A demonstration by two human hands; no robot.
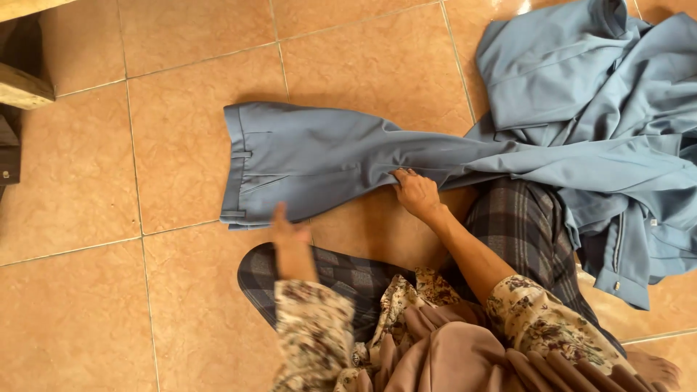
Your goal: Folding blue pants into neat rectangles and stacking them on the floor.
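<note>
A pair of blue-grey trousers (312, 160) lies flat on the orange tiled floor, its waistband toward the left. My right hand (415, 192) pinches the trousers' lower edge near the middle of the leg. My left hand (290, 236), blurred by motion, hovers just below the waistband corner, close to the fabric; whether it touches is unclear. I sit on the floor in a dark checked skirt (523, 225) and floral sleeves.
A heap of more blue-grey garments (602, 109) lies at the right, one cuffed sleeve with buttons (617, 279) trailing toward me. A wooden furniture edge (22, 83) stands at the far left. Tiled floor (80, 312) surrounds me.
</note>
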